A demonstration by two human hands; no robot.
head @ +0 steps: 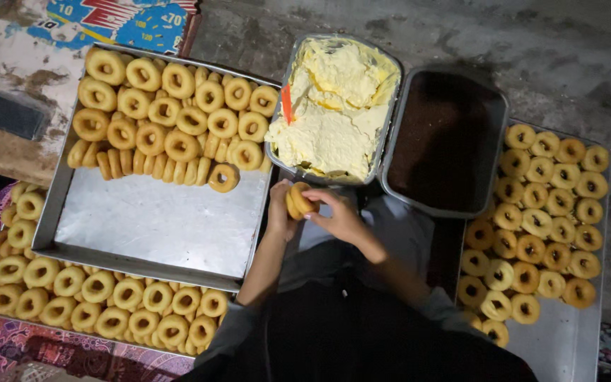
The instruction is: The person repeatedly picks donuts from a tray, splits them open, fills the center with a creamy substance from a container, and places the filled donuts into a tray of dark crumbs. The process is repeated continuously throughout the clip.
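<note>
Golden ring doughnut (298, 201), just below the cream tub (334, 106), is pinched between left hand (279, 209) and right hand (339, 216).

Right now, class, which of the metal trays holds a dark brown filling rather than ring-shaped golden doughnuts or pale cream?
The rectangular metal tray of dark brown filling, right of the pale yellow cream tray; every other tray holds doughnuts.

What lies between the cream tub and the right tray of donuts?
In the head view, a dark brown tub lies between the cream tub and the right tray.
</note>
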